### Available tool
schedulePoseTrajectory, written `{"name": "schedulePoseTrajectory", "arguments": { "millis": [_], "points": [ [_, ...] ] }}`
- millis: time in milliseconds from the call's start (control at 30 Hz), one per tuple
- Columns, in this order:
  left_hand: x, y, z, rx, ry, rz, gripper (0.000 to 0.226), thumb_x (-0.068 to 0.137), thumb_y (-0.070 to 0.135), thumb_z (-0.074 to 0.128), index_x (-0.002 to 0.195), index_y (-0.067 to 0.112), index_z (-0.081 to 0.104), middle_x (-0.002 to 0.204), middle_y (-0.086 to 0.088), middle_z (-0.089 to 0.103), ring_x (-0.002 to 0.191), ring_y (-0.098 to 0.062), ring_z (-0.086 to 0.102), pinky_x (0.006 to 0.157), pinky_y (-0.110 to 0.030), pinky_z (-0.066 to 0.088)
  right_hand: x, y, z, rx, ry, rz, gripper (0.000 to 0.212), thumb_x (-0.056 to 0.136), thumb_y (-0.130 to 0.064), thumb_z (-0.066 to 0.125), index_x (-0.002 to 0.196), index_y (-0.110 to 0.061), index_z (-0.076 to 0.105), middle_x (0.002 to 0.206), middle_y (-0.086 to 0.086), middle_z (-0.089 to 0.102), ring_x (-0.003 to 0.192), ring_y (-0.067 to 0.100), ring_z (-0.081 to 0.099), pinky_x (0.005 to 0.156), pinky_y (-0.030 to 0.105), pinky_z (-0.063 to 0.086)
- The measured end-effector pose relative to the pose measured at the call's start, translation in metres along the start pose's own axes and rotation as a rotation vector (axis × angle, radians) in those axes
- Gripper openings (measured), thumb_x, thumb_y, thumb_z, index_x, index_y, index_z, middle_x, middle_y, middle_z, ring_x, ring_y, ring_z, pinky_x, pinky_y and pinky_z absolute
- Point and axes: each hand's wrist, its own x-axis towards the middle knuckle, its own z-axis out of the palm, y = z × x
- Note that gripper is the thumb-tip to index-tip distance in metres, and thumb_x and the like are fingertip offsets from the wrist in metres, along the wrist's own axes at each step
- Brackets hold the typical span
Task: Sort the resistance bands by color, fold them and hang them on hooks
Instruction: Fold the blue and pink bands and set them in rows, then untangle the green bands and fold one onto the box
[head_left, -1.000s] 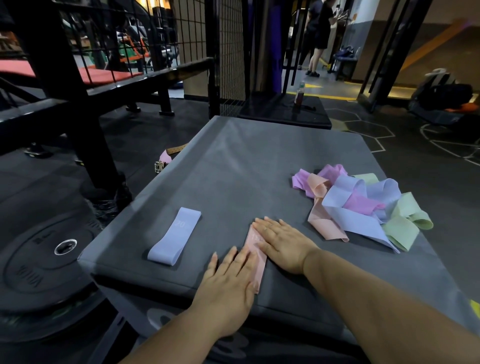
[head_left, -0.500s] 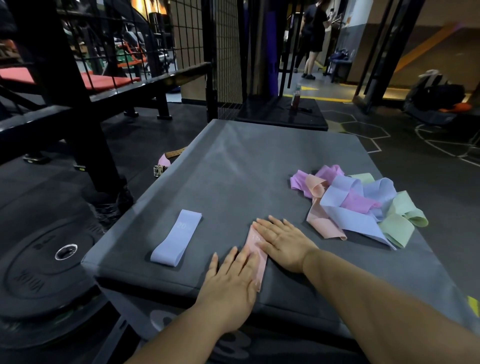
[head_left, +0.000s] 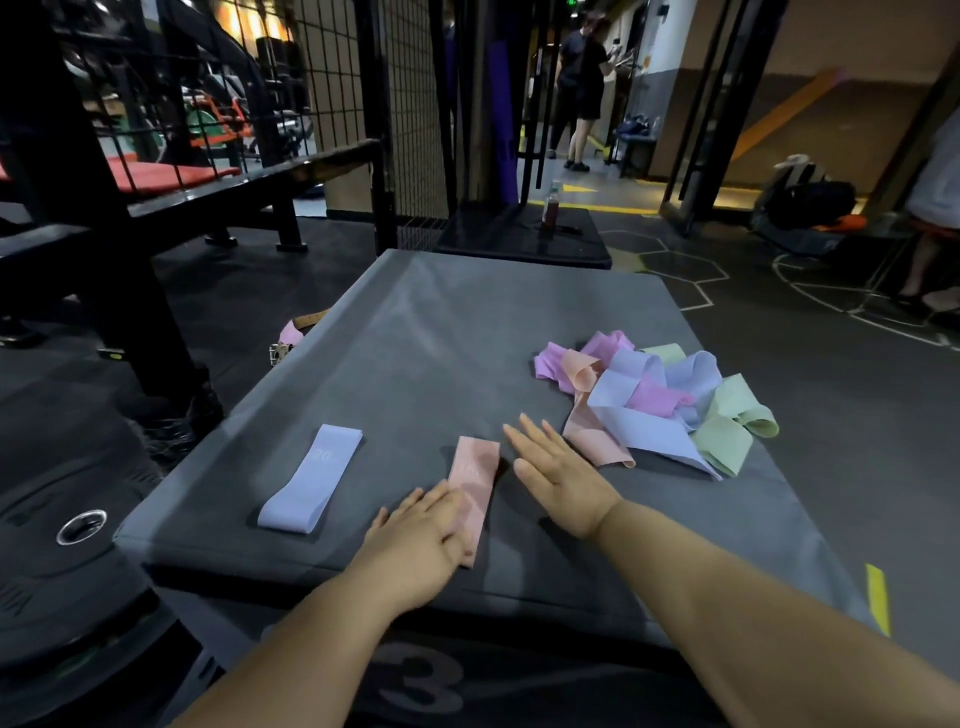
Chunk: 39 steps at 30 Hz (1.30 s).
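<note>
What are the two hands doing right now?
Left hand: open, flat on the folded pink band.
Right hand: open, holding nothing.

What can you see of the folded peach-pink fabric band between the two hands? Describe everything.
The folded peach-pink fabric band is a flat, soft-looking strip, doubled over, with faint pale print. It lies lengthwise on the grey padded platform, near its front edge. The left hand rests flat fingers on its near end; the open right hand is beside it.
</note>
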Motion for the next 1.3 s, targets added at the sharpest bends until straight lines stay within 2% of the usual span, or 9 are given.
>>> {"name": "schedulePoseTrajectory", "arguments": {
  "millis": [100,200,300,467,667,833,933,1167,1300],
  "points": [
    [-0.005,0.008,-0.005,-0.025,0.056,-0.016,0.052,0.102,0.046,0.027,0.152,0.041,0.014,0.161,0.020,-0.003,0.149,-0.010,-0.008,0.121,-0.048,0.002,-0.026,0.012,-0.019,-0.036,0.041,0.103,0.050,0.106,-0.038,0.032,0.154,-0.028,0.024,0.163,-0.007,0.010,0.151,0.014,0.001,0.120,0.028,0.001],
    [-0.003,0.031,-0.008,0.016,0.094,0.023,0.053,0.101,0.052,0.030,0.152,0.038,0.021,0.162,0.018,0.000,0.149,-0.012,-0.008,0.120,-0.047,0.002,-0.053,0.033,-0.037,-0.064,0.154,0.212,0.046,0.104,-0.034,0.038,0.146,-0.016,0.041,0.156,0.004,0.035,0.145,0.020,0.024,0.115,0.025,0.012],
    [0.003,0.059,-0.003,0.021,0.126,0.084,0.049,0.100,0.053,0.033,0.146,0.038,0.034,0.161,0.015,0.013,0.149,-0.011,0.003,0.120,-0.039,0.011,-0.078,0.057,-0.048,-0.008,0.264,0.395,0.041,0.102,-0.033,0.044,0.137,-0.013,0.051,0.140,0.011,0.052,0.130,0.028,0.042,0.108,0.032,0.029],
    [0.026,0.110,0.006,-0.014,0.158,0.164,0.042,0.099,0.049,0.040,0.137,0.033,0.048,0.146,0.017,0.042,0.137,-0.012,0.030,0.111,-0.028,0.027,-0.098,0.090,-0.061,-0.035,0.405,0.564,0.036,0.098,-0.033,0.050,0.127,-0.014,0.057,0.120,0.016,0.060,0.117,0.034,0.049,0.102,0.038,0.034],
    [0.079,0.163,0.006,-0.061,0.230,0.193,0.034,0.095,0.042,0.052,0.125,0.029,0.059,0.129,0.006,0.059,0.125,-0.022,0.043,0.098,-0.029,0.039,-0.101,0.113,-0.068,-0.007,0.428,0.571,0.036,0.096,-0.031,0.053,0.129,-0.016,0.055,0.125,0.014,0.055,0.118,0.034,0.046,0.102,0.038,0.030],
    [0.127,0.191,0.012,-0.006,0.255,0.141,0.059,0.094,0.052,0.048,0.147,0.030,0.033,0.155,0.009,0.031,0.139,-0.023,0.025,0.112,-0.037,0.030,-0.101,0.124,-0.073,0.046,0.368,0.605,0.043,0.098,-0.035,0.048,0.141,-0.026,0.046,0.136,0.009,0.046,0.126,0.031,0.039,0.107,0.036,0.031],
    [0.143,0.202,0.015,0.047,0.212,0.090,0.061,0.097,0.056,0.039,0.150,0.032,0.025,0.161,0.008,0.015,0.147,-0.020,0.008,0.114,-0.042,0.021,-0.098,0.129,-0.075,0.048,0.373,0.604,0.044,0.098,-0.036,0.050,0.141,-0.027,0.046,0.137,0.007,0.042,0.129,0.028,0.035,0.107,0.035,0.031],
    [0.154,0.206,0.025,0.057,0.211,0.098,0.058,0.097,0.057,0.039,0.149,0.033,0.028,0.159,0.008,0.018,0.147,-0.017,0.006,0.115,-0.039,0.017,-0.090,0.141,-0.086,0.233,0.320,0.653,0.045,0.097,-0.040,0.050,0.141,-0.037,0.043,0.162,0.001,0.004,0.146,0.025,0.013,0.115,0.041,0.028],
    [0.152,0.214,0.027,0.045,0.202,0.145,0.050,0.098,0.055,0.038,0.144,0.036,0.036,0.153,0.014,0.029,0.143,-0.012,0.013,0.112,-0.037,0.020,-0.079,0.147,-0.091,0.419,0.370,0.620,0.047,0.096,-0.028,0.050,0.142,-0.027,0.045,0.153,-0.004,0.033,0.133,0.017,0.038,0.107,0.034,0.036]
  ]
}}
